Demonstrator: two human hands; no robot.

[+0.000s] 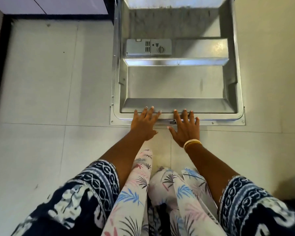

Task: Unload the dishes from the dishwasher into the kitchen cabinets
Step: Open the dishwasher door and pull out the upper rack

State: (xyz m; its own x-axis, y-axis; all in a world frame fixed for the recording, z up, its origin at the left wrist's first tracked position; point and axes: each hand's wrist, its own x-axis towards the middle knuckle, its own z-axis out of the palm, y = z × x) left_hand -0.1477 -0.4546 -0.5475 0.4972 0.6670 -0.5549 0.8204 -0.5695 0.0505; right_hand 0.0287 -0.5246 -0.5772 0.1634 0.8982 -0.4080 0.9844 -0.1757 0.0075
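Observation:
The dishwasher door [177, 86] lies folded down flat in front of me, its steel inner side facing up. A grey detergent dispenser [148, 47] sits in the door's upper left. My left hand [144, 124] has its straight, spread fingers over the door's near edge. My right hand [186, 128], with bangles at the wrist, lies beside it on the same edge, fingers straight too. Neither hand holds anything. No dishes or racks are in view; the dishwasher's inside is cut off at the top.
Pale floor tiles [49, 91] spread to the left and right of the door. A dark plinth and white cabinet fronts [41, 5] run along the top left. My patterned trouser legs [143, 193] stand just short of the door.

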